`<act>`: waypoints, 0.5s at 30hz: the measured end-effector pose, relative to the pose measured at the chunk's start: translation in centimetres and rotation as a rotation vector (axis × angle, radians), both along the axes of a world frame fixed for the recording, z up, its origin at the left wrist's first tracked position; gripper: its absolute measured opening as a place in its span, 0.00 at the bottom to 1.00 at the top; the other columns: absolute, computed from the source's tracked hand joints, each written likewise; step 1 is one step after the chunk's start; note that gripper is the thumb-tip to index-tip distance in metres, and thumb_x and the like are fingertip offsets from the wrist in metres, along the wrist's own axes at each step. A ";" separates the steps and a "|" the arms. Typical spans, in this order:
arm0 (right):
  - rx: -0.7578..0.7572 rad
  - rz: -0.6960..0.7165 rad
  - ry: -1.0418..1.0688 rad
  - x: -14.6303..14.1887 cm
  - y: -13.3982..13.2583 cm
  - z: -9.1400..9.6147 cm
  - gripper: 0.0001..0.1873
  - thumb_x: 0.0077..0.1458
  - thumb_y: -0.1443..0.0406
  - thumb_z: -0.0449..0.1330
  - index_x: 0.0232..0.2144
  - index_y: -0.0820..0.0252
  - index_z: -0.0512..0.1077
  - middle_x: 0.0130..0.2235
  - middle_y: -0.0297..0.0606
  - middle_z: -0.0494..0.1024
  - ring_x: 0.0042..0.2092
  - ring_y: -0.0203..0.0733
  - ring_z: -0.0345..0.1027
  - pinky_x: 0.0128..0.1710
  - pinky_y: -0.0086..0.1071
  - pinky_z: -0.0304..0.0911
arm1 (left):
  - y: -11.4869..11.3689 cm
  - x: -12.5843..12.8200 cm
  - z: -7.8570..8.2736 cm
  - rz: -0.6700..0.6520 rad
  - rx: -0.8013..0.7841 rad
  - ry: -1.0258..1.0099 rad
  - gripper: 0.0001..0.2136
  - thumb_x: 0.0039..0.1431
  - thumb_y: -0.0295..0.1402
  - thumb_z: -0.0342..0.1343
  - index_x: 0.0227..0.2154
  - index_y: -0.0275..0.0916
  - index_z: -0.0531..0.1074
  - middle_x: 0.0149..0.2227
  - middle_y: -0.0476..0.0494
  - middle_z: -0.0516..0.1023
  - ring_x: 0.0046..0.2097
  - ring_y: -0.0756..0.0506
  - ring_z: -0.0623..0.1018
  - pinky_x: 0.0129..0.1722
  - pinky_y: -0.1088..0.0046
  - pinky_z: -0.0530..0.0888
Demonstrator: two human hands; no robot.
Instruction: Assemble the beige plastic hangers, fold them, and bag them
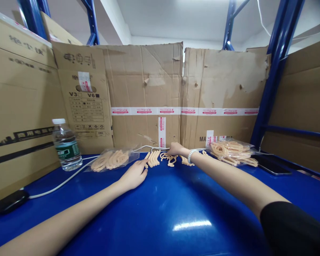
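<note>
Several flat beige curved pieces [154, 158] lie side by side in a row near the back of the blue tabletop. My left hand [134, 175] rests at the left end of this row, fingers stretched out and thumb apart, its fingertips touching the outermost piece. Farther in, my right hand [176, 149] reaches down over a loose cluster of beige curved pieces [171, 164]. Its fingers are drawn together, and what they grip, if anything, is hidden. More beige strips [186, 160] lie beneath my right wrist, partly covered by it.
Clear bags of beige pieces lie left [110, 160] and right [230, 151]. A water bottle [67, 151] stands at left, near a black device [11, 201] with a white cable [61, 185]. A phone [273, 165] lies at right. Cardboard panels [146, 89] wall the back.
</note>
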State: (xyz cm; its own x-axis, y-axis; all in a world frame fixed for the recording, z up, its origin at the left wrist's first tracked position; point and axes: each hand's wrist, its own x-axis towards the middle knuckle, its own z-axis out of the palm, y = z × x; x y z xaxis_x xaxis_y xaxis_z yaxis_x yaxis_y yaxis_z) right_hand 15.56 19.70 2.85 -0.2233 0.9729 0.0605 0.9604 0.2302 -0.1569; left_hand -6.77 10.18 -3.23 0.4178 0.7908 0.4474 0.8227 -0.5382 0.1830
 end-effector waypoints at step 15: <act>-0.224 -0.049 0.805 1.3 -0.8 2.2 0.10 0.58 0.67 0.56 0.25 0.63 0.64 0.22 0.38 0.75 0.17 0.27 0.57 0.14 0.22 0.50 | -0.4 -0.3 1.2 -0.087 0.047 0.021 0.09 0.55 0.23 0.47 0.33 0.37 0.71 0.39 0.38 0.75 0.43 0.40 0.74 0.47 0.60 0.69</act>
